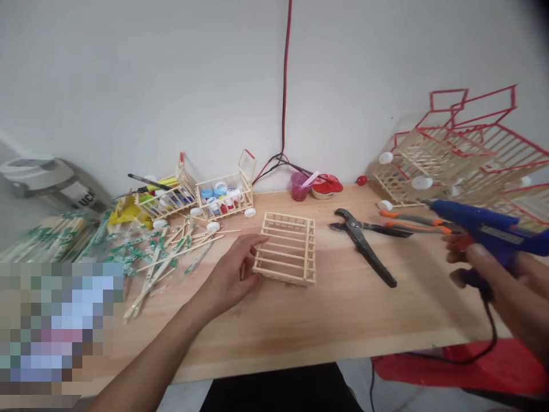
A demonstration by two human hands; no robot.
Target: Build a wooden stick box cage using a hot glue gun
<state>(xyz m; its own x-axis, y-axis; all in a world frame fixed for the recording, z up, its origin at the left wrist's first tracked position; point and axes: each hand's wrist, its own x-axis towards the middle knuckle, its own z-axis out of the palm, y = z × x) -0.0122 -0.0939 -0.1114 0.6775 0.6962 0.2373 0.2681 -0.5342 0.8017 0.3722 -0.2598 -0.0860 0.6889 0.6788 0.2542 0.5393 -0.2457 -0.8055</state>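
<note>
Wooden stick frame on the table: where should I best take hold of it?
Probably the near outer stick of the wooden stick frame, coming from your side: the frame lies flat, and the open gaps between thin sticks let the fingers hook around it.

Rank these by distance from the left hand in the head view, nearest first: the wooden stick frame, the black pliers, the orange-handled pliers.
1. Wooden stick frame: at the fingertips of the left hand, to its right.
2. Black pliers: on the table, right of the frame.
3. Orange-handled pliers: farther right, beyond the black pliers.
</note>
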